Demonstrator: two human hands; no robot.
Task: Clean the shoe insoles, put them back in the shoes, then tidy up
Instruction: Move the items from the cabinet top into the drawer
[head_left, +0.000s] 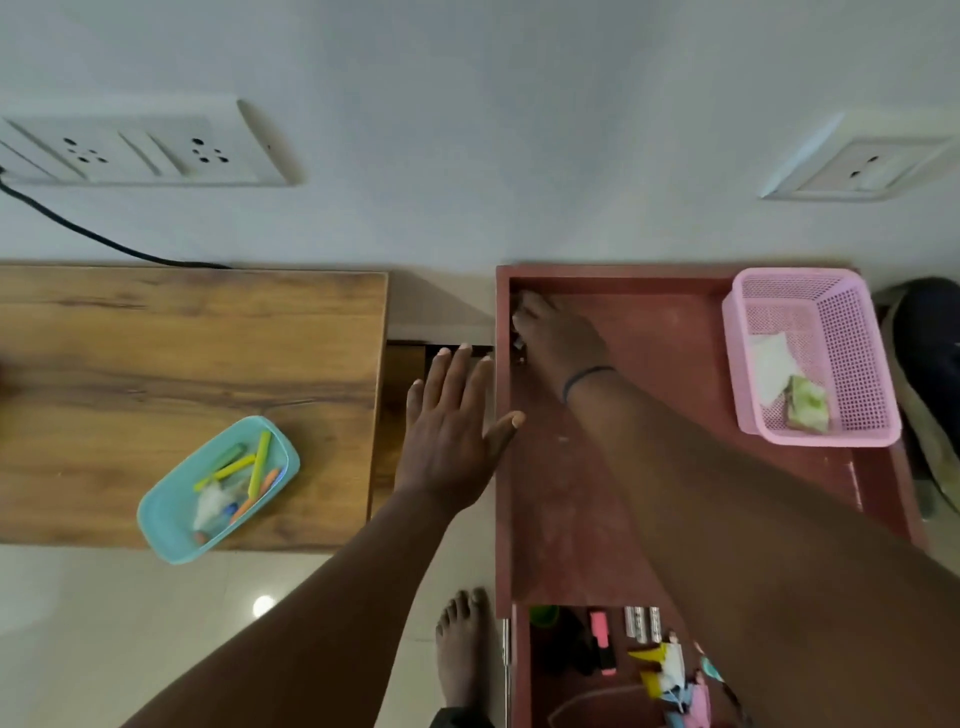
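Your left hand (451, 431) hangs released; your right hand (550, 332) pinches something small, unclear, in the reddish-brown table (613, 519) corner—lift it gently.

Quick count from what I can see: two hands, left hand (449, 441) and right hand (556, 332). One bare foot (462, 649). Two wall socket plates (140, 143) (862, 166). One pink mesh basket (852, 364), one teal tray (171, 519), one wooden table (156, 338), one red cabinet top (597, 493), one pink highlighter (602, 642).
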